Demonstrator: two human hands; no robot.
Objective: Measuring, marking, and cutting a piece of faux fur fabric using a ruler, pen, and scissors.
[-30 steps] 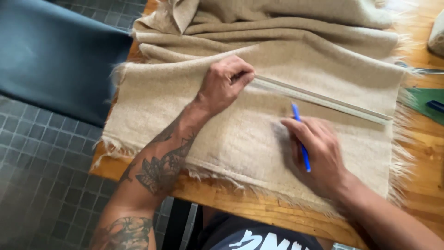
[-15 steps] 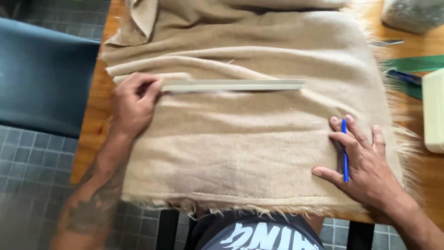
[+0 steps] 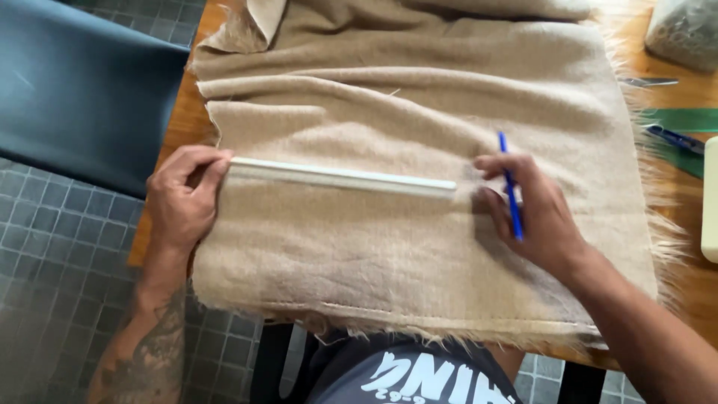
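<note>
While my left hand (image 3: 183, 198) pinches only the near end of the pale ruler (image 3: 342, 177) lying across the frayed beige cloth (image 3: 419, 247), I judge its far end could swing; my right hand (image 3: 532, 213), fingers closed on a blue pen (image 3: 511, 187), sits just beside it.

A wooden table (image 3: 173, 135) is carrying everything here, its bare top showing at the far left edge and along the right side. A large piece of beige, fraying burlap cloth (image 3: 389, 254) is lying across most of it, its near edge hanging over the table's front. On the right, a green cutting mat (image 3: 684, 121) is resting on the wood, a clear bag (image 3: 684, 30) is sitting at the far right corner, and a pale block (image 3: 710, 202) is lying at the right edge.
</note>
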